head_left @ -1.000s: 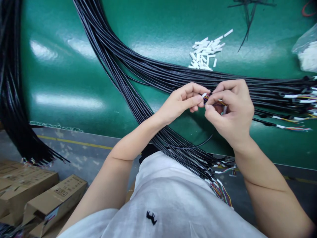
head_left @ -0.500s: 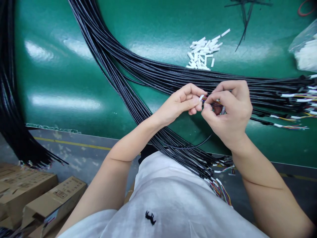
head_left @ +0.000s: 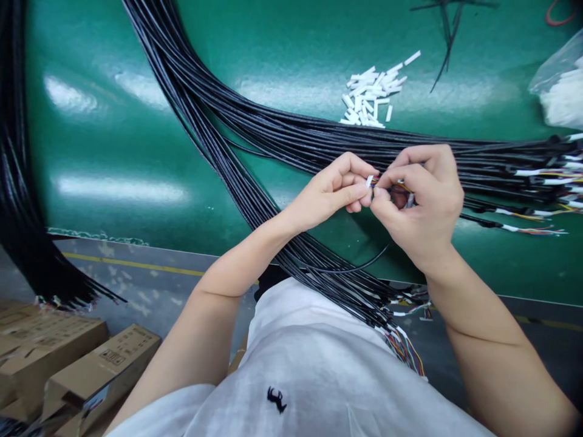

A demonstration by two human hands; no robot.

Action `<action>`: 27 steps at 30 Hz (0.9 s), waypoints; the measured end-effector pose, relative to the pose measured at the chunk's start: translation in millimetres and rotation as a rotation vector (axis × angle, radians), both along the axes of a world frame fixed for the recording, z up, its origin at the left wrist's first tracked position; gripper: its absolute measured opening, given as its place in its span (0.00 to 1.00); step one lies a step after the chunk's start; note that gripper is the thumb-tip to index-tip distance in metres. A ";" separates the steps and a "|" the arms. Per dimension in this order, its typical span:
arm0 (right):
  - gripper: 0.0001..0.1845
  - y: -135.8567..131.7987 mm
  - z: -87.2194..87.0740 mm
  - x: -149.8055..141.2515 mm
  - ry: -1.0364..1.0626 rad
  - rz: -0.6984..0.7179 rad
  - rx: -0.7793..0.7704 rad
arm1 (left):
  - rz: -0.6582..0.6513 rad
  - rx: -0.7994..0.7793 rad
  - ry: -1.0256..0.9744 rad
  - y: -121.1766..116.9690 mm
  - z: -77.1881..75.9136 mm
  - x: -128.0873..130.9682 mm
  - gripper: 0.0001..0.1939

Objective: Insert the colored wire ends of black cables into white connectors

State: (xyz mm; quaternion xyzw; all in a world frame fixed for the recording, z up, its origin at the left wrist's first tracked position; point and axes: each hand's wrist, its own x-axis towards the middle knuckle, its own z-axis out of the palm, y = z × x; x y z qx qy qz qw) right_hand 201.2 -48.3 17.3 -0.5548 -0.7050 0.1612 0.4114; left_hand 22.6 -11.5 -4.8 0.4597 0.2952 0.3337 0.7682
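Observation:
My left hand (head_left: 344,185) pinches a small white connector (head_left: 369,181) between thumb and fingers. Thin coloured wires (head_left: 375,181) run from the connector into my right hand (head_left: 421,200), whose thumb and index finger are closed on them. More of the wires and a greyish piece show inside the curl of the right fingers, partly hidden. Both hands are held close together over a thick bundle of black cables (head_left: 291,130). A second black cable bundle (head_left: 246,188) passes under my left forearm to the table's near edge, its coloured wire ends (head_left: 407,352) hanging by my shirt.
A pile of short white tubes (head_left: 371,94) lies beyond the cables on the green table (head_left: 113,133). Black ties (head_left: 449,36) and a clear bag of white pieces (head_left: 562,91) are at the far right. Another cable bundle (head_left: 18,182) hangs at left above cardboard boxes (head_left: 100,370).
The white connector has turned slightly more upright in my left fingers. Both hands otherwise keep nearly the same place and grip; the view has shifted slightly.

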 end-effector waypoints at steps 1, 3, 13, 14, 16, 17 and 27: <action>0.06 -0.5 0.8 -0.2 0.007 0.002 -0.007 | -0.012 -0.002 -0.001 0.0 -0.4 0.0 0.24; 0.06 -1.7 3.6 -1.0 0.019 0.005 -0.047 | -0.026 -0.006 -0.003 -0.3 -0.6 0.0 0.24; 0.10 4.5 2.2 6.9 0.411 0.109 -0.273 | 0.141 0.063 0.122 1.5 -2.6 0.5 0.17; 0.10 6.2 1.0 9.0 0.501 0.116 -0.332 | 0.171 0.080 0.139 2.3 -3.6 0.4 0.16; 0.06 9.6 0.2 12.3 0.641 0.109 -0.397 | 0.195 0.105 0.157 3.5 -5.3 0.1 0.13; 0.04 11.3 0.6 13.4 0.694 0.103 -0.421 | 0.196 0.112 0.160 3.8 -5.8 -0.1 0.12; 0.10 19.3 3.2 18.4 0.842 0.016 -0.609 | 0.251 0.116 0.189 3.0 -3.9 -1.3 0.09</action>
